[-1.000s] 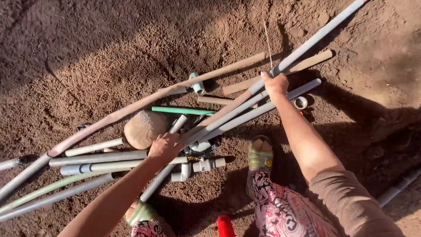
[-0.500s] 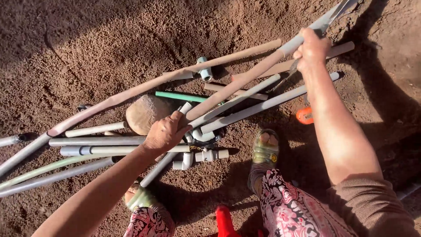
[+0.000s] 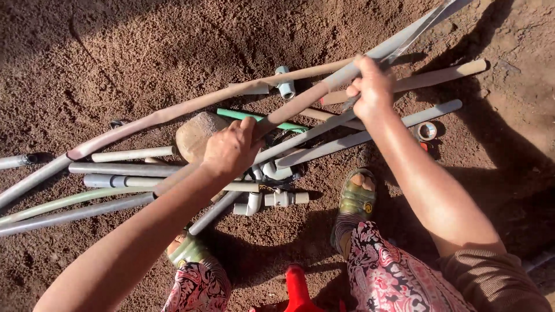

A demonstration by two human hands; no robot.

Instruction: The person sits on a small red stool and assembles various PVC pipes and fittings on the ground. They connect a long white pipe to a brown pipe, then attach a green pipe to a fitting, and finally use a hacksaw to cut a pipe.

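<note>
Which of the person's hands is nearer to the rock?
Left. The left hand grips a pipe right beside the rock; the right hand holds the same pipe farther away.

A: which pipe is it?

B: the long grey pipe (image 3: 324, 86), dusty and brownish along the middle. It's lifted off the heap, slanting from lower left up past the top right edge, gripped at two spots.

Outdoor site: bare reddish-brown dirt ground (image 3: 173, 46), loose and granular, in strong sunlight with hard shadows at right.
</note>
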